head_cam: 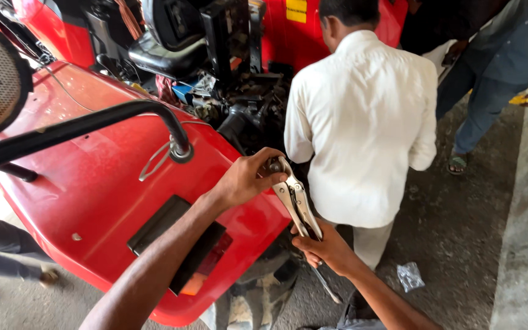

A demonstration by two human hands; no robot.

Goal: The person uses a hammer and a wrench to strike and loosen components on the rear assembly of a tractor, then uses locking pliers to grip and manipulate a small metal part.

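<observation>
Locking pliers (295, 200), silver and long-handled, are held in the air just beyond the outer edge of a red tractor fender (93, 183), close behind a person in a white shirt (365, 122). The left hand (245, 178) is curled over the jaw end, fingers pressed together around it; the right hand (325, 247) is wrapped about the handles, fingers closed. A slip is judged possible should the handles snap shut: skin could be pinched, or the tool dropped onto the concrete floor (459, 244) or swung against the nearby person.
</observation>
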